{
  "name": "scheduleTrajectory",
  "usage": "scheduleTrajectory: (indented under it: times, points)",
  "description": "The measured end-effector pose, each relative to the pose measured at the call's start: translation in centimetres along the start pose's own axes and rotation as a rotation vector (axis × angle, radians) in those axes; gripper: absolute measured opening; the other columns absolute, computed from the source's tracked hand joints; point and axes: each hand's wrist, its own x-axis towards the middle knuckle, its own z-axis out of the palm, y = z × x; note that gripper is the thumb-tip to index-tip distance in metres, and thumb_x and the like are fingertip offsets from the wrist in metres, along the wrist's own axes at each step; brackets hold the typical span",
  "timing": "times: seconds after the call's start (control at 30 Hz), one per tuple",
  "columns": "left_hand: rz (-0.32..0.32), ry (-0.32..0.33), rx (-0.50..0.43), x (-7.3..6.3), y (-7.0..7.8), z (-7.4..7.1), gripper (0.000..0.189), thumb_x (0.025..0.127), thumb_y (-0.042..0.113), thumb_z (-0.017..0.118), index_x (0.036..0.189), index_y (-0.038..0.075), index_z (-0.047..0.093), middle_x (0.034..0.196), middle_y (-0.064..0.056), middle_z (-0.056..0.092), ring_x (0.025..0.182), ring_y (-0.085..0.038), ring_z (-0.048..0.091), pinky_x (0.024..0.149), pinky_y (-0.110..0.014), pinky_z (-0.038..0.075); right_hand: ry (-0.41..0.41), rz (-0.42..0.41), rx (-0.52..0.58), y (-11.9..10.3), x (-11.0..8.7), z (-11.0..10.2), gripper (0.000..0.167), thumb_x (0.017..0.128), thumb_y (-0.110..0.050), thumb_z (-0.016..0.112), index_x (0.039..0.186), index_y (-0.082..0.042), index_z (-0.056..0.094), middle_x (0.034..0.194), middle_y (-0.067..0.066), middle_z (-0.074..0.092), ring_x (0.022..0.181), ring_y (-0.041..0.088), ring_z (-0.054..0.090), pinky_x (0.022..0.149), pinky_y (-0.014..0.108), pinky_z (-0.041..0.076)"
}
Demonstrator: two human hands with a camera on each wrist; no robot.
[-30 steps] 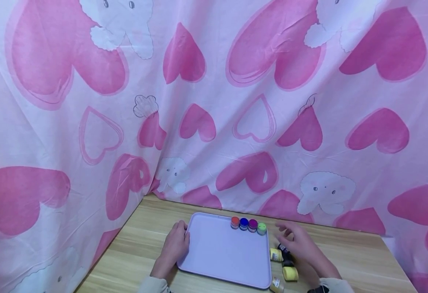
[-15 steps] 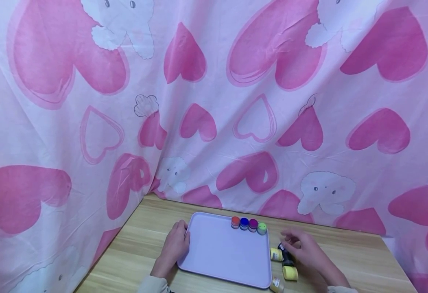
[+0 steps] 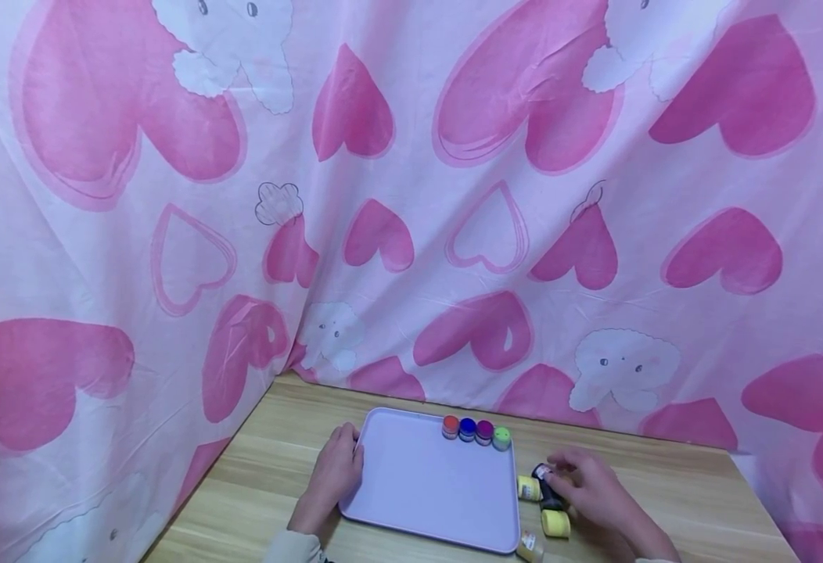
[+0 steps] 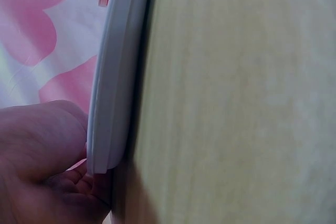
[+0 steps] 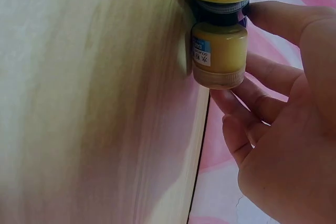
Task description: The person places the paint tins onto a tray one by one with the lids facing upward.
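Observation:
A pale lilac tray lies on the table. My left hand grips its left edge; in the left wrist view the fingers curl below the tray's rim. Right of the tray, my right hand pinches a black paint jar between thumb and fingers. The right wrist view shows the thumb tip at this dark jar, which is mostly hidden behind yellow jars. Around that hand lie a yellow jar, another black jar and a second yellow jar.
Along the tray's back right edge stand an orange jar, a blue jar, a purple jar and a green jar. A tan jar lies by the front right corner. Behind the table hangs a pink heart-print curtain.
My right hand has come down and back from beside the green jar to the black jar, its fingers closing in. The black jar has shifted slightly. My left hand stays on the tray.

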Motion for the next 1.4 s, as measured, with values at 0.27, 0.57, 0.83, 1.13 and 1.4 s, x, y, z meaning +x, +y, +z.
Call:
scheduleTrajectory:
  times: [0.27,0.57,0.83,1.13,1.4]
  points:
    - [-0.011,-0.012,0.0,0.05,-0.17,0.06,0.016,0.096,0.002,0.073,0.104,0.004,0.059,0.095,-0.008,0.059,0.082,-0.023,0.06,0.077,-0.045,0.056,-0.006,0.058,-0.079,0.05,-0.1,0.18,0.02,0.095,-0.036,0.082,0.106,-0.02,0.082,0.108,-0.004,0.072,0.095,0.013,0.06,0.08,0.033,0.051]
    - [-0.009,-0.009,0.001,0.26,-0.31,0.12,0.016,0.096,0.003,0.073,0.104,0.004,0.059,0.096,-0.008,0.059,0.083,-0.023,0.06,0.078,-0.045,0.056,-0.01,0.045,-0.05,0.22,-0.03,0.26,0.017,0.099,-0.034,0.079,0.105,-0.019,0.081,0.107,-0.004,0.071,0.095,0.013,0.06,0.08,0.031,0.05]
    - [0.001,-0.003,0.008,0.13,-0.53,0.32,0.017,0.096,0.003,0.074,0.103,0.005,0.059,0.094,-0.008,0.059,0.082,-0.022,0.06,0.077,-0.045,0.055,-0.005,0.052,-0.019,0.24,0.06,0.47,0.012,0.102,-0.027,0.075,0.107,-0.017,0.079,0.107,-0.004,0.073,0.101,0.012,0.065,0.088,0.038,0.058]
    - [0.02,0.015,0.006,0.07,-0.66,0.52,0.017,0.095,0.002,0.073,0.102,0.005,0.058,0.093,-0.009,0.059,0.081,-0.024,0.061,0.076,-0.046,0.055,-0.026,0.041,-0.031,0.01,-0.12,0.23,0.015,0.1,-0.031,0.077,0.107,-0.019,0.08,0.108,-0.003,0.072,0.095,0.014,0.058,0.079,0.03,0.047]
    - [0.008,0.01,0.004,0.04,-0.41,0.32,0.017,0.095,0.002,0.074,0.102,0.005,0.058,0.093,-0.008,0.059,0.081,-0.023,0.061,0.076,-0.045,0.055,-0.065,0.075,0.044,0.15,0.0,0.11,0.018,0.105,-0.024,0.07,0.117,-0.01,0.073,0.108,0.0,0.071,0.097,0.015,0.06,0.08,0.028,0.051]
